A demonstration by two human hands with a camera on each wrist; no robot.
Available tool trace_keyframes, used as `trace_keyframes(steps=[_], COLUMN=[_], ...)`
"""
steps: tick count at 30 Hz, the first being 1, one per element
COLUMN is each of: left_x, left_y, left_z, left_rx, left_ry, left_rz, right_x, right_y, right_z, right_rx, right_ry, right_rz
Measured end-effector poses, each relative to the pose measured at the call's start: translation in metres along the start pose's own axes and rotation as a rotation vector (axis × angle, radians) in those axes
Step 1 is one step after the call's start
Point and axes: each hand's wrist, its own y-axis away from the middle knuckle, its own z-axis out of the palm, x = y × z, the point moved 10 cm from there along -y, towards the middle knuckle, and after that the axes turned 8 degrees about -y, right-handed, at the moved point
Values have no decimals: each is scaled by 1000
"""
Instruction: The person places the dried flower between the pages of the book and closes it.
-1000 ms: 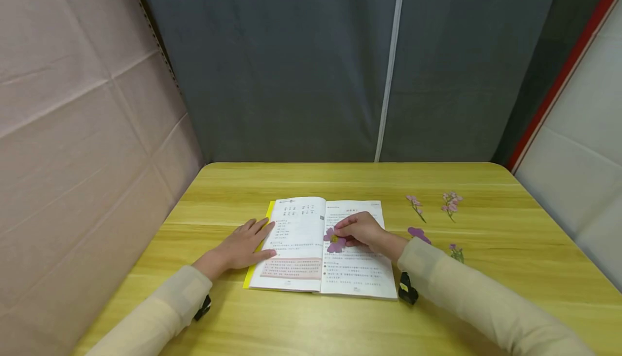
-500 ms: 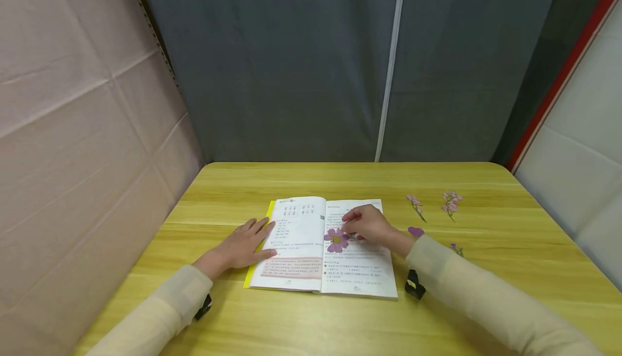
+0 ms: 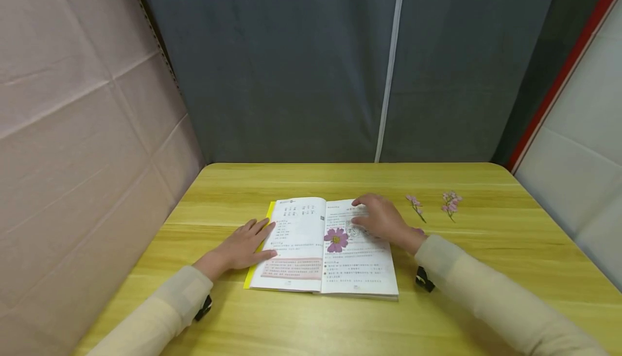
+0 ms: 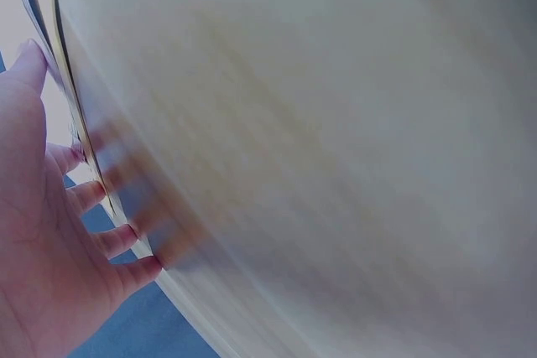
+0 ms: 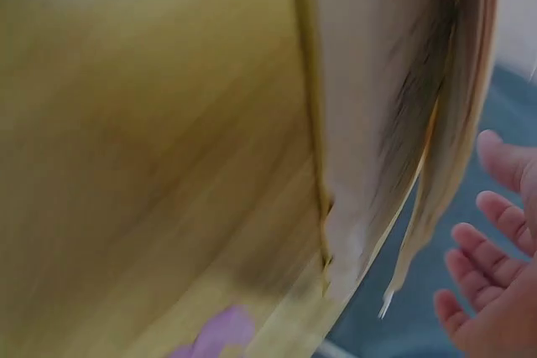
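Observation:
An open book (image 3: 298,237) with printed pages and a yellow cover edge lies flat on the table. On its right page, near the spine, rests a flattened pink-purple flower (image 3: 336,240) with a yellow centre. My left hand (image 3: 244,245) rests at the book's left edge, fingers spread and straight; the left wrist view shows its fingertips (image 4: 148,267) down at that edge. Over the upper part of the right page is my right hand (image 3: 384,220), holding nothing, its fingers relaxed and apart from the flower. In the right wrist view those fingers (image 5: 482,262) are loosely bent beside the book's pages.
Two small pink flower sprigs, a left sprig (image 3: 415,207) and a right sprig (image 3: 451,205), lie on the wooden table (image 3: 218,323) right of the book. A purple petal-like piece (image 5: 220,333) is partly hidden behind the right wrist in the head view. A dark curtain (image 3: 291,75) hangs behind.
My right hand has let go of the flower, which now lies on the right page, and moved up and to the right. My left hand has stayed in place.

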Motion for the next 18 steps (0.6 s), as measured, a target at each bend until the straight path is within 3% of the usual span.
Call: trace_keyframes(steps=[4,8,11,18], left_x=[0,1,0,0], left_y=[0,0,0,1], left_z=[0,1,2,1], left_rx=[1,-3,-10,-3], left_ry=[-2,-1,-7,-4], left_rz=[0,0,-3,-7], right_x=[9,22,34,55], right_y=[-2,-2,-1,1], right_z=[-6,-6,-3,3], right_rx=[0,-50,-116,-228], right_ry=[166,313,358,338], right_rz=[-117,-189,-180,-87])
